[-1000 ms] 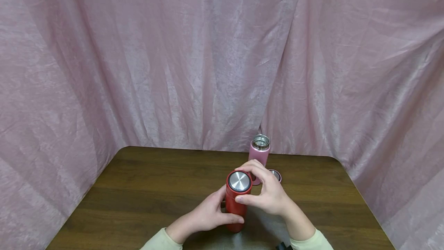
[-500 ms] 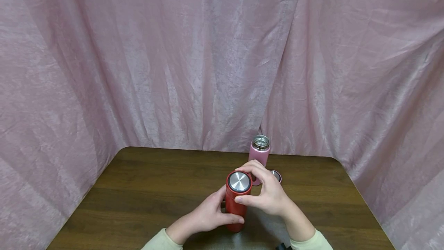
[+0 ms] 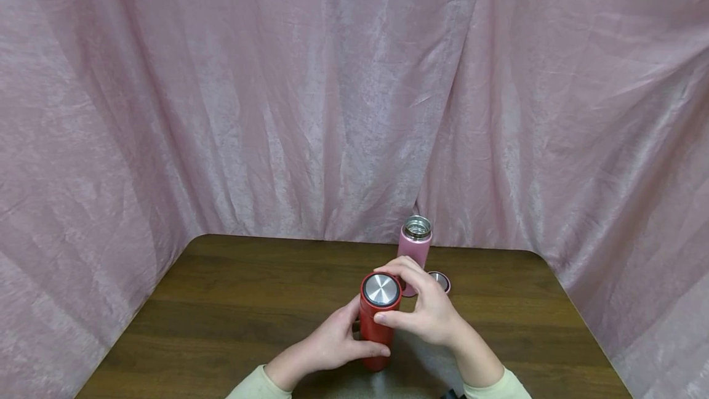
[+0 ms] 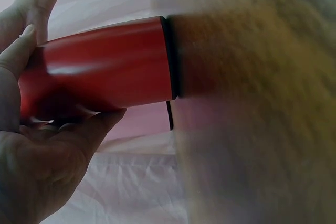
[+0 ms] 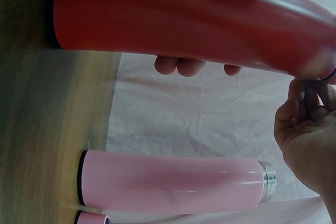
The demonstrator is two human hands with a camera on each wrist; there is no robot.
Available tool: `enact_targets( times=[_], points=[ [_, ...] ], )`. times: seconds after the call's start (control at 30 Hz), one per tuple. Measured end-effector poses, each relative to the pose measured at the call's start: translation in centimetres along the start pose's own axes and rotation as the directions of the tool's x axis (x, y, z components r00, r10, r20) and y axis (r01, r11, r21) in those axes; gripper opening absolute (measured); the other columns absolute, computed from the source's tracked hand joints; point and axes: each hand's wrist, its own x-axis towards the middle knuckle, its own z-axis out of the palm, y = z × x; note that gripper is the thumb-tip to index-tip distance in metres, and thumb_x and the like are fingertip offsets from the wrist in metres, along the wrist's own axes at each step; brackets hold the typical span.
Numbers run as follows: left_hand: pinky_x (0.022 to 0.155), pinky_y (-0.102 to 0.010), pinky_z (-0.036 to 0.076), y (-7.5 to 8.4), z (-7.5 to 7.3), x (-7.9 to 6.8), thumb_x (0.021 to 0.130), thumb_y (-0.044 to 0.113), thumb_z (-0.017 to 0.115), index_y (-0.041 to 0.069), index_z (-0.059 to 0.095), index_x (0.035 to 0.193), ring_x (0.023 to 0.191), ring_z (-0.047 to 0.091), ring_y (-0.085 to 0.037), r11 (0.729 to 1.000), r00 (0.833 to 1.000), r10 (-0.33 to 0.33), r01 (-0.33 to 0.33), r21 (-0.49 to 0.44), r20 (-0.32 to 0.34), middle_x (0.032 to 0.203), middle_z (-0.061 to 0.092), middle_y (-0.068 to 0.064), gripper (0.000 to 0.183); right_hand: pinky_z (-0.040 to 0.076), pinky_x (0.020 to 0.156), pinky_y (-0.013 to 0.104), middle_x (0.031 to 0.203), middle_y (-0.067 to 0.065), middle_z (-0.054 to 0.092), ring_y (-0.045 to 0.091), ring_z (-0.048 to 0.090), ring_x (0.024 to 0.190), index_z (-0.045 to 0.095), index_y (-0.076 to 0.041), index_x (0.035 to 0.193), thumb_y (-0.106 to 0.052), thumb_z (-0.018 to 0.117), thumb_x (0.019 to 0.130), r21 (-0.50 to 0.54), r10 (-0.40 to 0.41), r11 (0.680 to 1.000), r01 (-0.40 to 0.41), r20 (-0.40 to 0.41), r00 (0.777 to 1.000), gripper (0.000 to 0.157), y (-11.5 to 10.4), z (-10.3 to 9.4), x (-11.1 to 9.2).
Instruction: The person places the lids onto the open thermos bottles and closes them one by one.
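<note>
A red thermos [image 3: 378,329] stands upright near the front of the table, capped by a red lid [image 3: 381,289] with a shiny silver disc on top. My left hand [image 3: 332,338] grips the body; its thumb lies across the near side and the fingers go round the far side. Higher up, my right hand [image 3: 431,309] holds the lid's rim between thumb and fingers. The left wrist view shows the thermos's black base [image 4: 170,59] close to the tabletop. Behind the right hand is a pink thermos [image 5: 173,182], upright and uncapped, with its steel neck [image 3: 416,226] bare.
A pink lid [image 3: 440,281] with a silver top rests on the table right of the pink thermos, partly behind my right hand. The brown wooden table [image 3: 249,300] ends at a pink curtain [image 3: 332,109] hanging along the back and sides.
</note>
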Motion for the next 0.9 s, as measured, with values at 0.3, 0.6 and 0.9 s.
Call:
enact_targets(
  times=[0.3, 0.6, 0.9],
  points=[
    [0.102, -0.035, 0.060, 0.1, -0.2, 0.1, 0.089, 0.031, 0.097, 0.030, 0.054, 0.151, 0.119, 0.071, -0.014, 1.000, 1.000, -0.016, 0.016, -0.015, -0.010, 0.137, 0.071, 0.006, 0.075, 0.057, 0.097, 0.032, 0.132, 0.000, 0.068, 0.021, 0.064, 0.122, 0.071, -0.020, 0.141, -0.017, 0.097, 0.085, 0.055, 0.032, 0.998, -0.033, 0.006, 0.999, 0.061, 0.4, 0.2, 0.0],
    [0.097, -0.037, 0.062, 0.0, -0.7, 0.3, 0.089, 0.033, 0.097, 0.029, 0.056, 0.150, 0.114, 0.071, -0.014, 0.999, 0.998, -0.051, 0.051, 0.001, -0.025, 0.134, 0.072, 0.008, 0.074, 0.058, 0.102, 0.032, 0.134, 0.006, 0.067, 0.025, 0.066, 0.122, 0.070, -0.015, 0.142, -0.007, 0.093, 0.088, 0.184, 0.058, 0.981, -0.064, 0.038, 0.998, 0.060, 0.9, 0.4, 0.7],
    [0.098, -0.035, 0.061, -0.9, -1.9, 1.0, 0.089, 0.029, 0.097, 0.024, 0.058, 0.149, 0.116, 0.071, -0.016, 0.999, 0.997, -0.042, 0.042, 0.007, -0.060, 0.133, 0.072, 0.005, 0.072, 0.055, 0.106, 0.032, 0.134, 0.006, 0.068, 0.025, 0.065, 0.125, 0.071, -0.014, 0.142, -0.009, 0.093, 0.088, 0.194, 0.082, 0.977, -0.093, 0.059, 0.995, 0.058, 1.6, 0.8, 2.4]
  ],
)
